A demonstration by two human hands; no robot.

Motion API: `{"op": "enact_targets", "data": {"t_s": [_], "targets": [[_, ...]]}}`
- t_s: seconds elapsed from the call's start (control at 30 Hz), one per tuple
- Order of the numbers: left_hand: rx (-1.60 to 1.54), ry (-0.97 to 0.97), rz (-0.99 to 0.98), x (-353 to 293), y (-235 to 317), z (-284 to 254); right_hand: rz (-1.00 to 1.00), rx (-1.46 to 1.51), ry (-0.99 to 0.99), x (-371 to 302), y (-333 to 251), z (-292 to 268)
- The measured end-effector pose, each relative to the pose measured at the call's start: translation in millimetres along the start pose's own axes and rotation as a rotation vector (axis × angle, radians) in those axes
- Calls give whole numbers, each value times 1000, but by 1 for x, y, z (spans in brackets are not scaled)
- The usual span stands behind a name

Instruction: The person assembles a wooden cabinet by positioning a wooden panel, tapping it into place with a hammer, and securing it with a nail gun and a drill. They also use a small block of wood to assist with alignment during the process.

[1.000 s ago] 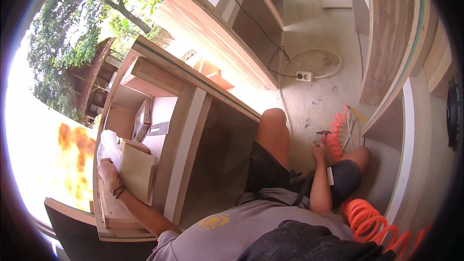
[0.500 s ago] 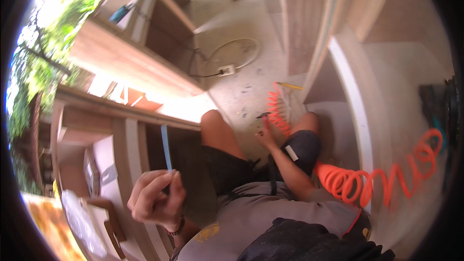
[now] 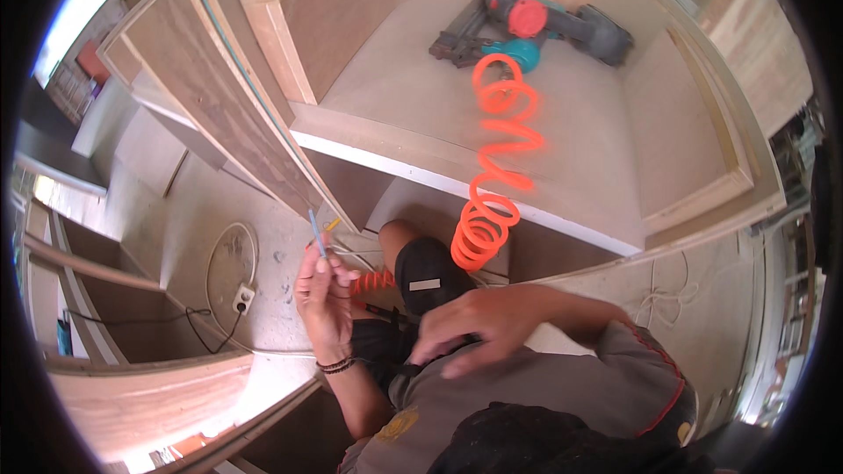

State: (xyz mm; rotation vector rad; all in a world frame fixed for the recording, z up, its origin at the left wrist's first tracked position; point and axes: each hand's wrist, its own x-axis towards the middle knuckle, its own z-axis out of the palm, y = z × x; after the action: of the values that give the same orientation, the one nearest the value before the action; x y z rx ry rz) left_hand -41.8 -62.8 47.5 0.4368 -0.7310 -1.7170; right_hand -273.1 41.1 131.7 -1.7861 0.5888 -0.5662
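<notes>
Item: one thin strip [image 3: 318, 234], pale blue, narrow, straight. I see it pinched at its lower end in the fingertips of the left hand [image 3: 326, 298], raised near upright, its free tip leaning slightly left in my view.

The lower end of a thin, straight blue strip [image 3: 316, 230] is hidden in my left hand [image 3: 325, 300]. My right hand [image 3: 483, 323] is blurred; whether it touches my grey cloth shirt [image 3: 518, 386], I cannot tell.

The strip [image 3: 317, 233] is light blue. The coiled hose [image 3: 474, 241] is solid orange. The tools [image 3: 527, 17] show dark grey, red and teal. The shirt [image 3: 527, 395] is grey with red piping.
</notes>
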Motion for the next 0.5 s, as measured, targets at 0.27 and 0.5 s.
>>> {"op": "enact_targets", "data": {"t_s": [0.27, 0.5], "targets": [[142, -299, -151, 28, -7, 6, 65, -899, 1284, -45, -128, -82], [231, -352, -184, 35, 1, -3, 795, -1442, 1258, -70, -78, -257]]}}
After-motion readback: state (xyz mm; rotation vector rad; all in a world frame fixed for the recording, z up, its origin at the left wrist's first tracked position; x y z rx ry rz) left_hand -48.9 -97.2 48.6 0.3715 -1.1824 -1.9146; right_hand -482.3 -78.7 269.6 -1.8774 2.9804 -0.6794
